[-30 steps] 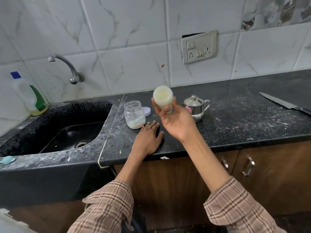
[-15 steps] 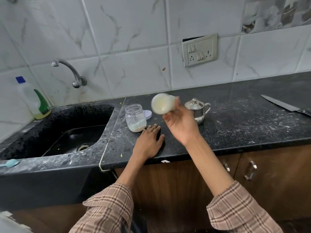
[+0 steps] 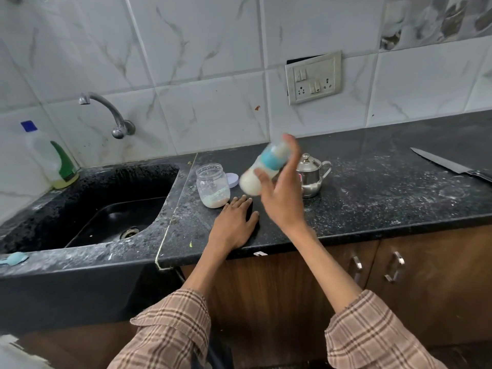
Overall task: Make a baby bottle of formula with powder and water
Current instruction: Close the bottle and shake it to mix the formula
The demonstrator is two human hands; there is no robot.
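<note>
A right hand [image 3: 282,198] grips a tilted baby bottle [image 3: 262,170] of milky formula. The left hand [image 3: 234,225] lies flat, fingers straight, beside a glass jar [image 3: 213,185] holding a little white powder.

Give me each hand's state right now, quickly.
Left hand: open, flat on the black speckled stone counter.
Right hand: gripping the tilted, milky baby bottle with the blue collar.

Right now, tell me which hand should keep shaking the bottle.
Right. The right hand already grips the tilted baby bottle above the counter, while the left hand lies flat there, holding nothing.
</note>
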